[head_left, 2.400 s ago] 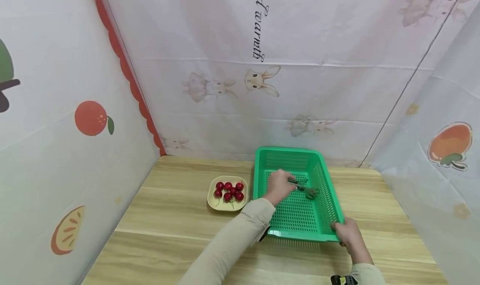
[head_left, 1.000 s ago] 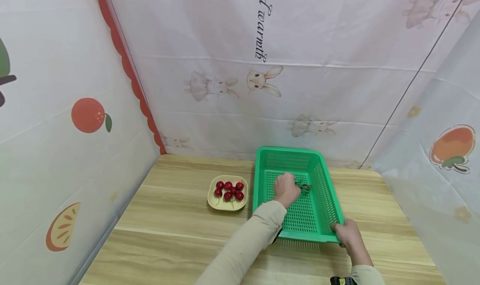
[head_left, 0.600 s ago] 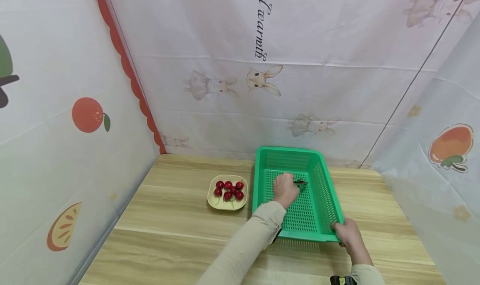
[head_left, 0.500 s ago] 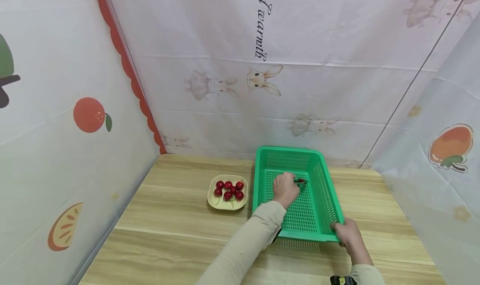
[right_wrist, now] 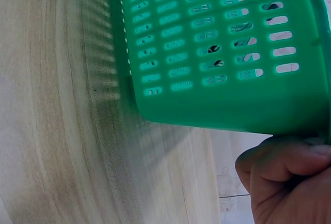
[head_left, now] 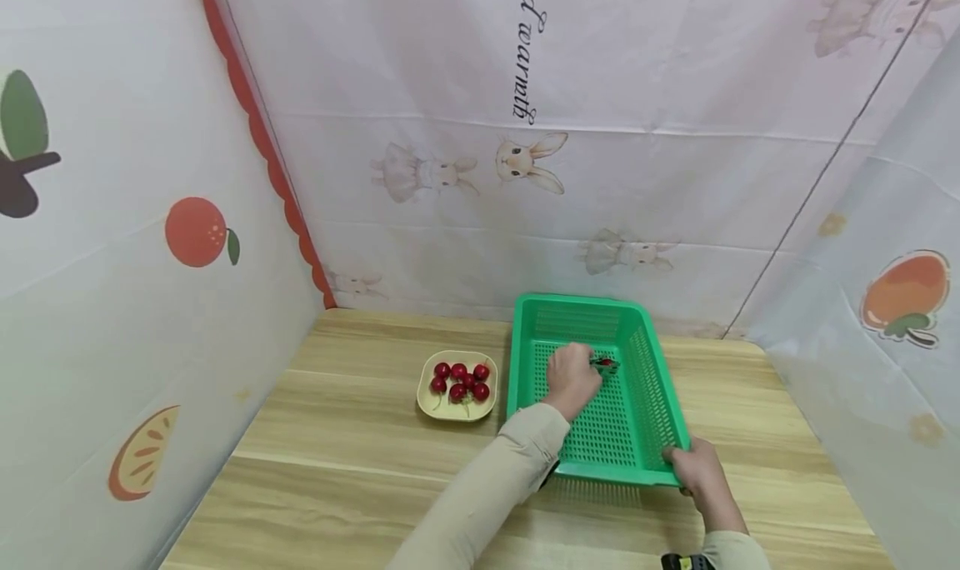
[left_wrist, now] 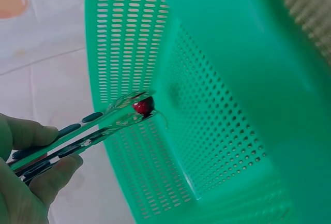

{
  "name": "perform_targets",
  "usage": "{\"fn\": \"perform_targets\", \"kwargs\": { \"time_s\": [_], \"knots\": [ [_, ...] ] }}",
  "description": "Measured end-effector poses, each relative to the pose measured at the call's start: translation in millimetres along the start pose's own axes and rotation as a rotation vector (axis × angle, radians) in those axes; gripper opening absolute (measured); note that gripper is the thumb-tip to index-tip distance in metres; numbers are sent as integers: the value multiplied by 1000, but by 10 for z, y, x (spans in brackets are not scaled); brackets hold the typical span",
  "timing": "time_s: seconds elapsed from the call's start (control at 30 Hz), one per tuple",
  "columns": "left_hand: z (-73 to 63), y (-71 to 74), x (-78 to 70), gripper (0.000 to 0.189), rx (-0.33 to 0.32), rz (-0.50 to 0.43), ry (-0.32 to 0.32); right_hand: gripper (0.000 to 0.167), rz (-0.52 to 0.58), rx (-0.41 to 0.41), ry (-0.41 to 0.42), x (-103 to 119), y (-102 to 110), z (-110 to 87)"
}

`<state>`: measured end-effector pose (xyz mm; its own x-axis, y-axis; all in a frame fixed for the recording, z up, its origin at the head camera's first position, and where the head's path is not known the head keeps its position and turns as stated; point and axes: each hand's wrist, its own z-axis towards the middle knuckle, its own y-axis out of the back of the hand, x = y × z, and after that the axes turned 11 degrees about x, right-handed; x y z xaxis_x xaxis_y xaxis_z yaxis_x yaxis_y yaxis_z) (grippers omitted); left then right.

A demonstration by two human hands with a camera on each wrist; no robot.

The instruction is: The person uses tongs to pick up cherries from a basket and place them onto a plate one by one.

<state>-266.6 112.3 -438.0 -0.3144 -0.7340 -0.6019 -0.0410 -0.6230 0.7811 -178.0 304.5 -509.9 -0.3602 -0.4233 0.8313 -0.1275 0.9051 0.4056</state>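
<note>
My left hand reaches over the green basket and holds a pair of tongs between thumb and fingers. In the left wrist view, a red cherry with a thin stem sits between the tongs' tips, inside the basket. The tips point toward the far right of the basket in the head view. My right hand grips the rim at the basket's near right corner; its curled fingers show under the rim in the right wrist view.
Left of the basket, a small pale yellow dish holds several red cherries. Both stand on a wooden table. Printed cloth walls close it in at the back and sides.
The tongs, spread near the basket's right wall at first, have come closer together and now hold a cherry. My left hand has shifted slightly right. The right hand stays at the corner.
</note>
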Motion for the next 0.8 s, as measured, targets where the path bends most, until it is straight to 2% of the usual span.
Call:
{"fn": "perform_targets", "kwargs": {
  "time_s": [0.13, 0.27, 0.5, 0.67, 0.8],
  "knots": [
    [-92, 86, 1, 26, 12, -7, -54, 46, -3, 3, -4, 4, 4, -10],
    [-178, 177, 21, 24, 6, -30, -73, 47, 0, 8, -4, 15, 1, -5],
    [-318, 307, 118, 22, -45, -73, -61, 47, -4, 14, -1, 34, 0, -5],
    [-416, 392, 195, 21, -79, -146, -67, 45, -5, 8, 3, 58, -5, -26],
    [-515, 455, 230, 19, -115, -179, -40, 46, 7, 18, -5, 65, -9, -41]
  ]
}}
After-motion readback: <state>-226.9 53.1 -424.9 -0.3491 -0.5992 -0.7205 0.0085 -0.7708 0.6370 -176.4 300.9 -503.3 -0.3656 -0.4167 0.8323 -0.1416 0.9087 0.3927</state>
